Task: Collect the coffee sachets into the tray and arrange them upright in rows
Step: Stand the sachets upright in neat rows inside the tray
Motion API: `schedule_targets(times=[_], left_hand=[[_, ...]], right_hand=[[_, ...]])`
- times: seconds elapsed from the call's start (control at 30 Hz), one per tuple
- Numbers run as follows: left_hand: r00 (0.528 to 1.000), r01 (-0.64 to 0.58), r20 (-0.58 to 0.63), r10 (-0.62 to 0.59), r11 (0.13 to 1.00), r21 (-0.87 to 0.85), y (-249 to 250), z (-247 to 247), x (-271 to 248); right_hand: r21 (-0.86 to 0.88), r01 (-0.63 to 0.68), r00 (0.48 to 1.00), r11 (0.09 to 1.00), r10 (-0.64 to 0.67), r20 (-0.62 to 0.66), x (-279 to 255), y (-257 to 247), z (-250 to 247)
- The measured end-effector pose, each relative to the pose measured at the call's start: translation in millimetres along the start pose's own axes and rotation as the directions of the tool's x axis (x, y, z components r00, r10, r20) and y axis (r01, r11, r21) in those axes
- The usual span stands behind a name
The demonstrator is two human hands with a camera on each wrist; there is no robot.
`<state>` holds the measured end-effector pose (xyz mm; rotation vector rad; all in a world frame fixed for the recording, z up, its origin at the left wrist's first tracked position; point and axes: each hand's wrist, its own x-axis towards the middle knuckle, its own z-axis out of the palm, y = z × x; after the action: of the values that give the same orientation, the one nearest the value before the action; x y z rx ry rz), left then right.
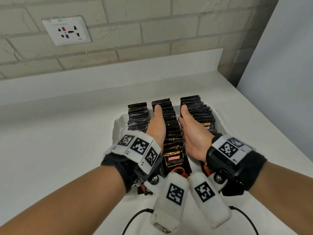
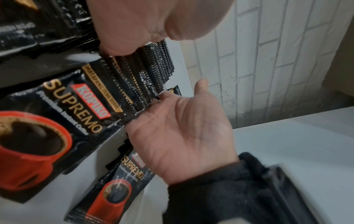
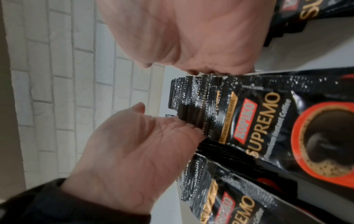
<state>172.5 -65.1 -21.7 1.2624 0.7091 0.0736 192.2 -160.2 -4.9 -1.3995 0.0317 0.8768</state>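
Observation:
Black Kopiko Supremo coffee sachets stand upright in three rows in a white tray (image 1: 116, 126) on the counter. My left hand (image 1: 156, 126) lies flat in the gap between the left row (image 1: 138, 116) and the middle row (image 1: 171, 133), palm against the middle row. My right hand (image 1: 191, 131) lies flat between the middle row and the right row (image 1: 201, 112), palm facing the left one. Both hands press the middle row from its sides with straight fingers. In the left wrist view, the right hand's palm (image 2: 184, 133) touches the sachet edges (image 2: 134, 84). The fingertips are hidden among the packs.
The white counter (image 1: 59, 133) meets a brick wall with a socket plate (image 1: 66, 31) at the back. A white panel (image 1: 279, 65) stands along the right side. Black cables (image 1: 133, 221) hang near the counter's front edge, under my wrists.

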Motion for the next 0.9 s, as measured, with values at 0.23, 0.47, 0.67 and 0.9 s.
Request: schedule_targets(times=[0.23,0.47,0.67,0.9], left_hand=[[0.965,-0.092,0.255,0.064,0.991,0.098,40,-23,-43],[0.942,-0.321,0.249,0.226,0.829,0.458,56,-109,-89],[0.943,-0.321,0.144,0.301,0.704,0.634,4,-148,-118],[0.939,-0.284,-0.023,0.344,0.809,0.515,-44,-153,-115]], right_hand=[[-0.297,0.158,0.987,0.942,-0.138,0.085,-18,-15,-9],[-0.691,0.366,0.930,0.623,-0.228,0.288,-64,-11,-31],[-0.825,0.486,0.866,0.289,-0.036,0.498,-89,36,-32],[-0.821,0.467,0.874,0.328,-0.312,0.372,-102,52,-45]])
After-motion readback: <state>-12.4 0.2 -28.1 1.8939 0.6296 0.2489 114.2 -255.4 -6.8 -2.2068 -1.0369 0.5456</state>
